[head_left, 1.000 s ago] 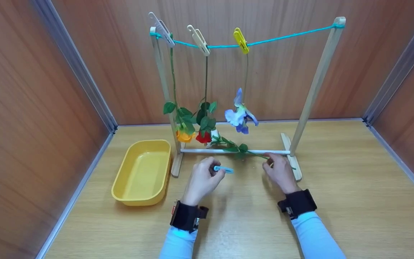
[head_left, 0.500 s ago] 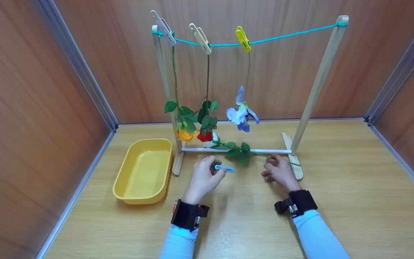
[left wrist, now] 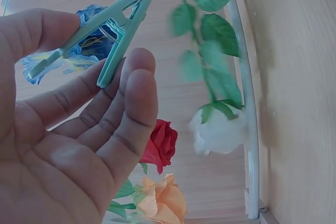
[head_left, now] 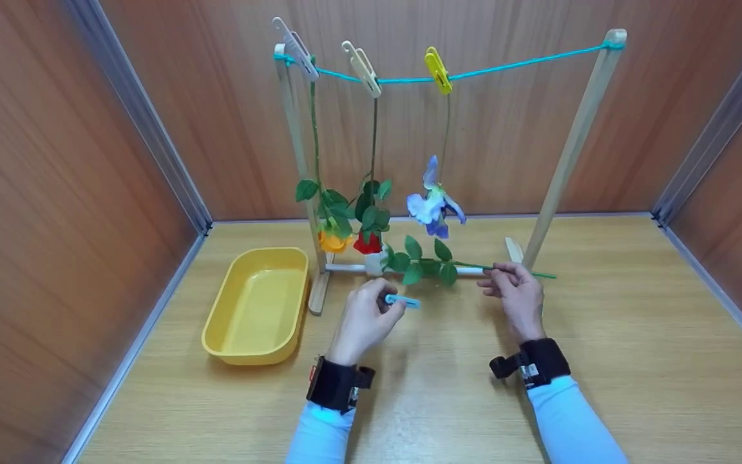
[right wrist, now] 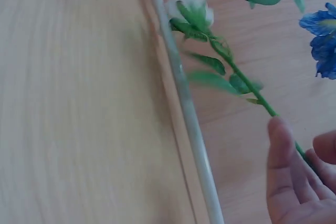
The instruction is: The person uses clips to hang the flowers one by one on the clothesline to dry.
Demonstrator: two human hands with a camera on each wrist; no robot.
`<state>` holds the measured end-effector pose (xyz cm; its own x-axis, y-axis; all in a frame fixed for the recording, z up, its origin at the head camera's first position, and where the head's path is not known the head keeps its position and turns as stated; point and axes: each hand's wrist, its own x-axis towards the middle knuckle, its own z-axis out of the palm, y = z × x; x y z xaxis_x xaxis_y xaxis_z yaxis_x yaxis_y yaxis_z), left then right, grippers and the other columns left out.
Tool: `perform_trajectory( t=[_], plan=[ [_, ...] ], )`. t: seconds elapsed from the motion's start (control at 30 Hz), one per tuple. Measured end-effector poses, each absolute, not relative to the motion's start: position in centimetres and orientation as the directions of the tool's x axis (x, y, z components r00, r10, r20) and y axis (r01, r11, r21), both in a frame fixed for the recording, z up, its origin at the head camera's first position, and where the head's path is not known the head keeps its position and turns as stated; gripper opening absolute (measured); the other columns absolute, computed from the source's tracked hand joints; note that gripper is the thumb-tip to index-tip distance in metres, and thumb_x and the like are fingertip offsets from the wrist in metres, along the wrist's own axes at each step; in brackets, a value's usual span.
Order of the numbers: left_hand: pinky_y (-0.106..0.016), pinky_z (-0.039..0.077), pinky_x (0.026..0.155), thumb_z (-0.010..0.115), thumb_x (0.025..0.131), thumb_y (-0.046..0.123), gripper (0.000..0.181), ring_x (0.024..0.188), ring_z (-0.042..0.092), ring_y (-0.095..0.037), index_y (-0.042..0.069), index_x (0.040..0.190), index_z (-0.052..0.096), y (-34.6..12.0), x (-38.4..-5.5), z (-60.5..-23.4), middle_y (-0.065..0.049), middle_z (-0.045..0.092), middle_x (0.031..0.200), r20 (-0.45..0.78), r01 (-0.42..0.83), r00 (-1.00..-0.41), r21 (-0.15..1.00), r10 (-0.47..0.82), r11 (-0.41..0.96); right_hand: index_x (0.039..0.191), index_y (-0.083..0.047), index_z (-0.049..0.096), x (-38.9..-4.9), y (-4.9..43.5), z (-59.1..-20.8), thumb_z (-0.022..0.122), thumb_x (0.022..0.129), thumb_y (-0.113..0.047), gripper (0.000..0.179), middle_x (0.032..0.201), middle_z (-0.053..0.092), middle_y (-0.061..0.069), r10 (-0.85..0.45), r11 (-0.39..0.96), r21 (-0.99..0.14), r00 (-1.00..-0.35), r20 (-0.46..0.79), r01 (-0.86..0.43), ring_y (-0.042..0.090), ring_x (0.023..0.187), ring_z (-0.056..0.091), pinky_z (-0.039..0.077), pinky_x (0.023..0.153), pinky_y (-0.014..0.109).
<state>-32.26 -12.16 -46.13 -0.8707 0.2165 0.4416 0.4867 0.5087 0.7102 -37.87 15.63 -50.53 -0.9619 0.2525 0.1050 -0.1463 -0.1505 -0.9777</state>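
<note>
My left hand [head_left: 368, 317] pinches a light blue clothespin [left wrist: 118, 35] by its handle ends between thumb and fingers. In the left wrist view its tips point away from the palm, with nothing between them. With my right hand [head_left: 514, 293] I hold the green stem of a white rose [right wrist: 190, 10] near its end. The rose lies sideways, its bloom to the left by the rack's bottom bar [head_left: 344, 268]. From the blue cord [head_left: 525, 62] hang an orange rose [head_left: 333, 241], a red rose [head_left: 367, 243] and a blue iris [head_left: 434, 206], each upside down.
A grey clothespin [head_left: 299, 53], a cream clothespin [head_left: 362, 69] and a yellow clothespin [head_left: 438, 69] grip the cord and stems. Wooden posts [head_left: 570, 154] hold the cord. A yellow tub [head_left: 256, 309] stands left of the rack. Wooden panels [head_left: 120, 161] enclose the table.
My right hand has shifted its hold on the stem and moved slightly away from me, raising the white rose's stem and leaves. The left hand with the clothespin stays nearly still.
</note>
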Motion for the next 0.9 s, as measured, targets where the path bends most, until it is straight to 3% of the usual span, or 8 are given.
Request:
perform_trajectory(
  t=[0.23,0.4,0.6,0.77,0.9],
  plan=[
    [-0.024,0.048,0.066,0.071,0.093,0.010,0.014,0.075,0.055,-0.012,0.002,0.104,0.071,-12.2,-32.2,-45.8,-0.003,0.065,0.089,0.428,0.473,-0.878,0.715,0.213,0.514,0.110,0.011,0.060,-37.6,15.8,-49.9,0.064,0.099,0.003,0.014,0.081,0.074,0.004,0.265,-0.148,-0.972,-0.955,0.137,-0.181,0.013,0.071,0.074,0.059,0.065,0.024],
    [-0.024,0.048,0.064,0.071,0.093,0.008,0.011,0.071,0.056,-0.013,0.001,0.101,0.070,-12.1,-32.0,-45.6,-0.003,0.064,0.086,0.447,0.486,-0.870,0.706,0.209,0.514,0.104,0.004,0.066,-37.1,15.7,-49.0,0.066,0.096,0.005,0.008,0.086,0.072,0.008,0.268,-0.106,-0.954,-0.932,0.243,-0.279,0.015,0.072,0.073,0.059,0.065,0.025],
    [-0.025,0.048,0.065,0.071,0.093,0.008,0.012,0.073,0.060,-0.020,0.000,0.103,0.071,-12.2,-32.1,-45.6,-0.005,0.065,0.087,0.470,0.507,-0.856,0.685,0.215,0.523,0.103,0.010,0.069,-36.2,15.5,-47.1,0.069,0.093,0.010,0.010,0.091,0.069,0.014,0.303,-0.087,-0.892,-0.865,0.401,-0.444,0.016,0.073,0.073,0.060,0.068,0.026],
    [-0.025,0.049,0.065,0.072,0.094,0.010,0.013,0.073,0.057,-0.014,0.003,0.104,0.071,-12.2,-32.1,-45.7,-0.004,0.065,0.088,0.452,0.491,-0.866,0.689,0.213,0.533,0.096,0.018,0.060,-35.5,15.6,-45.9,0.069,0.088,0.017,0.012,0.089,0.069,0.019,0.350,-0.179,-0.810,-0.805,0.478,-0.559,0.017,0.073,0.073,0.061,0.069,0.028],
    [-0.026,0.049,0.065,0.072,0.093,0.010,0.012,0.073,0.058,-0.015,0.003,0.103,0.071,-12.2,-31.9,-45.7,-0.003,0.064,0.086,0.460,0.492,-0.864,0.688,0.204,0.534,0.097,0.009,0.055,-35.2,15.7,-44.9,0.068,0.086,0.022,0.021,0.090,0.071,0.019,0.374,-0.251,-0.737,-0.765,0.524,-0.628,0.022,0.077,0.075,0.061,0.070,0.028]
  ],
)
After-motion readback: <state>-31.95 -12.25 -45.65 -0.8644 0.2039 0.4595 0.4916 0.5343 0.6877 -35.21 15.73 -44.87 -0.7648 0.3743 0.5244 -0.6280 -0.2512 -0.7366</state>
